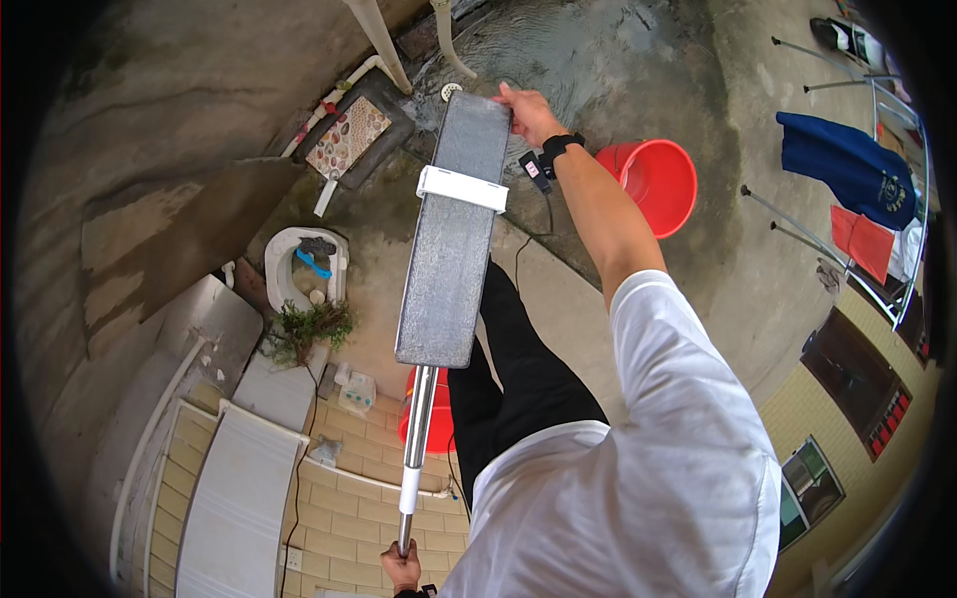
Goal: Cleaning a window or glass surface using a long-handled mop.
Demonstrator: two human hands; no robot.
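A flat mop is held up in front of me, its long grey pad (452,276) facing the camera with a white plastic clip (463,190) across it. My right hand (529,116) grips the side edge of the pad near its far end, fingertips partly hidden behind it. Low in the view, my left hand (402,566) is closed round the lower end of the metal handle (421,418). A black strap (561,149) is on my right wrist, and a small black device with a cable is beside it.
A red bucket (677,187) stands on the wet concrete floor, right of the pad; another red bucket (428,426) is partly behind the handle. Left are a white basin (280,261) with a blue brush (312,263), a plant and a pebble-patterned slab. A drying rack with clothes stands far right.
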